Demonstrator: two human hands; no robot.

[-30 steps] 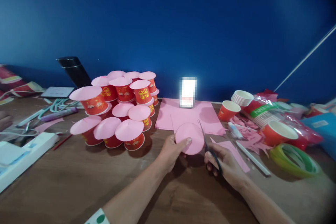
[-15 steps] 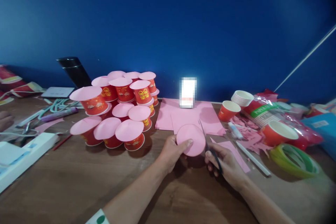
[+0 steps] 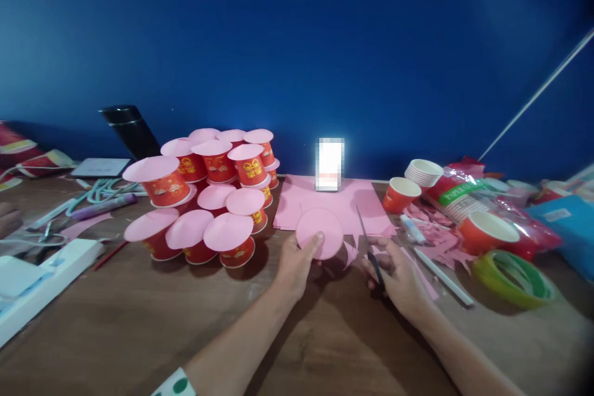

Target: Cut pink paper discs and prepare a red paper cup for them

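Pinched in my left hand [image 3: 297, 263] is a round pink paper disc [image 3: 319, 232], my thumb lying on its face. My right hand [image 3: 394, 278] grips a pair of dark-handled scissors [image 3: 364, 232], whose blades point away from me and stand apart from the disc. Between disc and scissors a curved pink paper offcut [image 3: 351, 252] shows. Behind both hands lies a stack of pink paper sheets [image 3: 290, 204]. On the left, red paper cups [image 3: 164, 189] are piled in layers with pink discs [image 3: 229, 232] over them.
A lit phone [image 3: 329, 164] leans at the wall. To the right are red cups [image 3: 401, 195], pink scraps [image 3: 440, 241], a glue stick [image 3: 412, 229], a white pen-like stick [image 3: 443, 276] and green tape [image 3: 513, 281]. A white power strip [image 3: 51, 284] and black bottle [image 3: 130, 130] stand left.
My left hand and the disc have shifted left and slightly up, away from the scissors. A curved pink offcut now shows between them. My right hand moved slightly.
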